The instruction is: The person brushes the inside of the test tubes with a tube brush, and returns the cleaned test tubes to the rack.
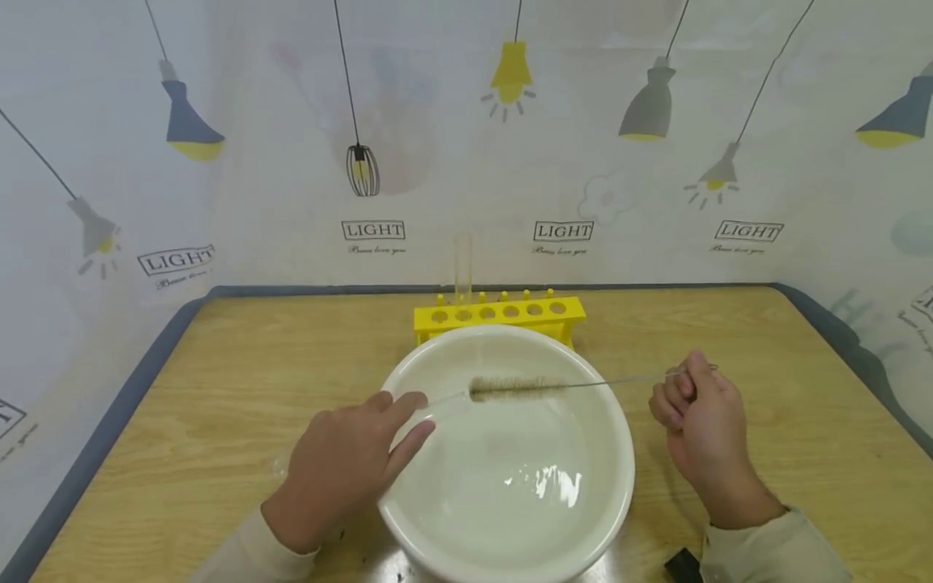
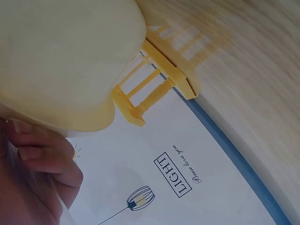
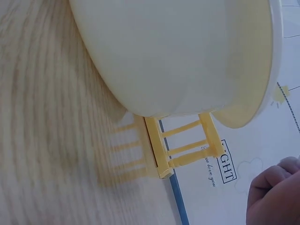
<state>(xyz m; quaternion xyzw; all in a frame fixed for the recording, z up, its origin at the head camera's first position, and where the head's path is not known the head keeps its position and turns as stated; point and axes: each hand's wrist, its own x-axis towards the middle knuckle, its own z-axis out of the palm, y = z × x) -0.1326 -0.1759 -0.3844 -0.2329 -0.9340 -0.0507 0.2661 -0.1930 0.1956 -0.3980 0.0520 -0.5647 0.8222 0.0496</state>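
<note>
Over a white basin (image 1: 621, 461), my left hand (image 1: 350, 457) grips a clear glass test tube (image 1: 448, 399), its mouth pointing right. My right hand (image 1: 707, 421) pinches the thin wire handle of a test tube brush (image 1: 521, 389), right of the basin. The brush's tan bristles lie level above the basin, their tip at the tube's mouth; whether the tip is inside, I cannot tell. Curled fingers of the left hand (image 2: 42, 168) appear beside the basin's rim in the left wrist view. The right wrist view catches part of the right hand (image 3: 276, 192).
Behind the basin stands a yellow test tube rack (image 1: 503, 312), with one clear tube (image 1: 463, 267) upright in it. Bright reflections lie on the basin's bottom. A small black object (image 1: 683, 565) sits by the right sleeve. A printed curtain (image 1: 466, 162) hangs beyond the wooden table (image 1: 291, 348).
</note>
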